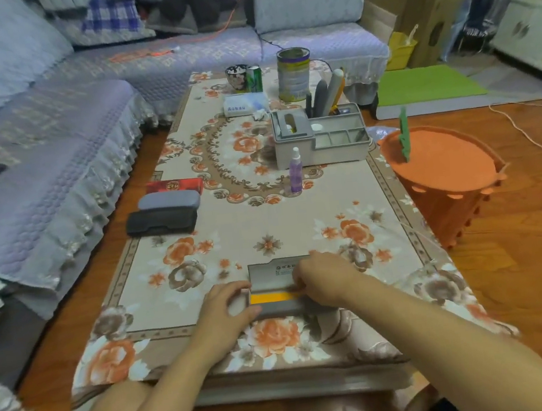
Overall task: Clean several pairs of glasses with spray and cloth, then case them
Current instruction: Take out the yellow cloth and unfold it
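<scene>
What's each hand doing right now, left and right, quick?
Left hand: fingers curled round the left end of the open grey glasses case.
Right hand: fingers curled, pinching at the case's yellow lining.

Home living room; quilted sofa (50, 147); floral-clothed coffee table (231, 230); wood floor (527, 276).

Tabletop (231, 230) center open between near edge and spray bottle (295, 171). Left edge blocked by black case (161, 221), grey case (169, 200), red box (174, 185). Far right blocked by grey organizer (321, 139), tin can (294, 74). Orange basket (443, 177) just beside right edge.
</scene>
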`<state>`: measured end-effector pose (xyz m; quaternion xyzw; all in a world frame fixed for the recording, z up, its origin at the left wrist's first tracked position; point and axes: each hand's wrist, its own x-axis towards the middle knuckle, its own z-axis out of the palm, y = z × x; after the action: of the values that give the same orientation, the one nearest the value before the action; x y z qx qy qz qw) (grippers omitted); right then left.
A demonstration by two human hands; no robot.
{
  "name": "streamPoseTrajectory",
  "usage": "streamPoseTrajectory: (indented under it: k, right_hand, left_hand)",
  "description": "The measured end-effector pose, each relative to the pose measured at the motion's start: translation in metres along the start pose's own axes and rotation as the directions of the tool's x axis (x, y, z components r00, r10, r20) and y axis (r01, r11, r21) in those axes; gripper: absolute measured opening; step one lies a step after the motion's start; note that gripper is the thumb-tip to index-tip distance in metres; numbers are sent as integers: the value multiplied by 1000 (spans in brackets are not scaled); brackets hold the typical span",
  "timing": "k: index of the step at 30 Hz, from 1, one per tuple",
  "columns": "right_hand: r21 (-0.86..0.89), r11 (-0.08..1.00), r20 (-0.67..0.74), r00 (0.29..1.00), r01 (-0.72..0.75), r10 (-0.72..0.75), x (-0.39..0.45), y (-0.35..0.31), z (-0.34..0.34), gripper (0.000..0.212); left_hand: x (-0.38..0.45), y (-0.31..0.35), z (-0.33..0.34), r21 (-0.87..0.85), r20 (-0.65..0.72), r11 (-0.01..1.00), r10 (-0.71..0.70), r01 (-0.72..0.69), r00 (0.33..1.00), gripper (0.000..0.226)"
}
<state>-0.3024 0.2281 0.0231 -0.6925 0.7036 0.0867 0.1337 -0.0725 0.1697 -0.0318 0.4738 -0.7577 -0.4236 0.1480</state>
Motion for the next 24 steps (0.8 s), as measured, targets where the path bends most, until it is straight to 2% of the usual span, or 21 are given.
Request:
streamPoseTrajectory:
  k: [5, 7, 9, 13, 15, 17, 19, 21, 23, 24]
  right_hand:
    - [-266, 947, 124, 980, 182, -153, 10, -8, -11, 14]
    - [-294, 924, 164, 965, 245, -204, 8, -10, -15, 14]
    - [-275, 933, 161, 967, 234, -195, 6, -7, -21, 15]
    - [28, 995, -87, 992, 92, -89, -10, 11, -47, 17]
    - [132, 986, -196, 978, 96, -69, -28, 16, -57, 17]
    - [343, 934, -251, 968, 95, -7, -48, 15, -60, 15]
    - [581, 812, -220, 972, 59, 87, -64, 10, -56, 19]
    - [760, 649, -127, 978, -10, 164, -75, 1, -51, 26]
    - [878, 475, -38, 982, -56, 186, -83, -8, -48, 26]
    - [915, 400, -13, 986, -56, 168, -87, -13, -48, 28]
  left_hand:
    - [-4, -3, 0, 76, 8, 995, 65, -66, 998, 60]
    - [-4, -3, 1, 146, 10, 985, 89, -90, 996, 64]
    - [-3, -4, 1, 197, 18, 975, 97, -98, 995, 65]
    - [-7, -13, -12, 210, -64, 976, 74, -59, 995, 66]
    - [-13, -26, -32, 153, -147, 988, 24, -1, 989, 66]
    - [-16, -43, -59, 141, -242, 986, -49, 85, 969, 67]
    - [-17, -53, -83, 184, -305, 962, -141, 203, 942, 68]
    - [-17, -51, -92, 297, -313, 911, -190, 286, 931, 70]
    - [-20, -29, -84, 345, -298, 905, -144, 247, 944, 71]
    - [-26, -13, -75, 282, -280, 940, -109, 190, 954, 67]
